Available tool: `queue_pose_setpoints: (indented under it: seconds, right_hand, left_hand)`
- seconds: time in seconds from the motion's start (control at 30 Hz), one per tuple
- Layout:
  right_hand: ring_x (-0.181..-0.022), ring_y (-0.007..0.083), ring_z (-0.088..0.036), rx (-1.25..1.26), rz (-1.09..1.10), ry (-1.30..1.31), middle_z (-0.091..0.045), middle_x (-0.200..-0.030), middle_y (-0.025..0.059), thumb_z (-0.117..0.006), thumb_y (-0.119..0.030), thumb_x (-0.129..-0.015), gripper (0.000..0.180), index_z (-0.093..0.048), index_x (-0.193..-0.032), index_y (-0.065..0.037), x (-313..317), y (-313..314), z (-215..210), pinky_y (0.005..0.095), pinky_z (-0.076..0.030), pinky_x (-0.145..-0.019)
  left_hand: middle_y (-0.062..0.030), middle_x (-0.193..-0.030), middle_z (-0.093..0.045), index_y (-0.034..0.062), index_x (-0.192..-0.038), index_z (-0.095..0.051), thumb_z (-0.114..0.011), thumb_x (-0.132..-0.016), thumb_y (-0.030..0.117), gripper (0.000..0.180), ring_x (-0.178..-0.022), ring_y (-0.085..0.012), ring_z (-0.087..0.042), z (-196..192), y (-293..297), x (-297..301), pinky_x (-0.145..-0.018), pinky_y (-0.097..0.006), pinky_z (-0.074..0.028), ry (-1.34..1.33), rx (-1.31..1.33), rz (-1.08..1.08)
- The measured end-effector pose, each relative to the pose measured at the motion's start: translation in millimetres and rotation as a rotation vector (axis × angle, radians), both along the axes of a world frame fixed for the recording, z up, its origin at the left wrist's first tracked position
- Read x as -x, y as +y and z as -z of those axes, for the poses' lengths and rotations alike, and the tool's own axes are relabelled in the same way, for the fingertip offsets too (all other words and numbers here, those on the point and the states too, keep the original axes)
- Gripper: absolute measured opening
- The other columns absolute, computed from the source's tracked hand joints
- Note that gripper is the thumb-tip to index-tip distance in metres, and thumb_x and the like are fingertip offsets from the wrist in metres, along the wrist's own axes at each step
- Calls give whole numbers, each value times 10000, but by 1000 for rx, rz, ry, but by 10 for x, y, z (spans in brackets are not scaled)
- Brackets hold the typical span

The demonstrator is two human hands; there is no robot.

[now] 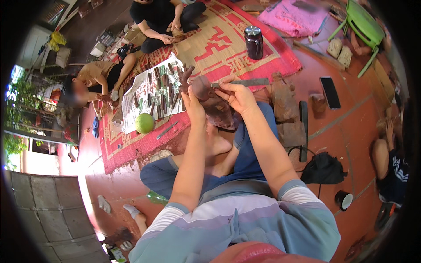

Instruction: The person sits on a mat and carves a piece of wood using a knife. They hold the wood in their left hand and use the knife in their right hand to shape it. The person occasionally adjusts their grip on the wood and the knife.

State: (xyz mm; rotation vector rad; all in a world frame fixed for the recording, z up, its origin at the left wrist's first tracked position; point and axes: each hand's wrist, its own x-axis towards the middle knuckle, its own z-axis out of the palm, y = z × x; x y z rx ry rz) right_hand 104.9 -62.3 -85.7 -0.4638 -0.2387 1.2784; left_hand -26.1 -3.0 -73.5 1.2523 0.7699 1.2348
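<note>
A dark reddish-brown carved figure (218, 113) with a rounded top and branching projections rests above my crossed legs. My left hand (194, 106) grips its left side, the fingers partly hidden behind it. My right hand (237, 94) is closed on a long flat grey file (251, 82), whose near end reaches the figure's upper right. Beyond my left hand, a paper sheet (130, 115) bears several slim dark-handled carving tools (164, 81). A round green fruit (144, 123) sits at the sheet's near corner, and a thin metal tool (167, 130) lies on the mat.
The red and tan woven mat (228, 44) carries a dark flask (253, 43). Brown blocks (291, 134), a phone (330, 92), a black bag (323, 168) and a cup (344, 200) stand to my right. Other people work ahead (158, 22), left (103, 74) and far right (390, 166).
</note>
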Motion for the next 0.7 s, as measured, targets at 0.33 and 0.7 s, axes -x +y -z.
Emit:
queue_pose_setpoints:
  seconds: [0.33, 0.7]
  right_hand:
    - [-852, 205, -656, 212, 270, -167, -631, -943, 116, -614, -23, -868, 137, -519, -964, -46, -46, -599, 610, 331, -567, -752]
    - [-921, 209, -658, 284, 251, -395, -642, -1009, 144, -597, -22, -885, 147, -557, -1020, 19, 211, -1132, 558, 307, -566, -786]
  left_hand:
    - [-163, -1300, -433, 4, -1384, -255, -822, -660, 152, 931, -1176, -285, -432, -214, -158, 6, -995, -406, -363, 434, -689, -278]
    - [-66, -1085, -589, 37, -1258, -477, -529, -943, 294, 410, -869, -149, -570, 151, 419, 259, -745, -273, -475, -184, 254, -41]
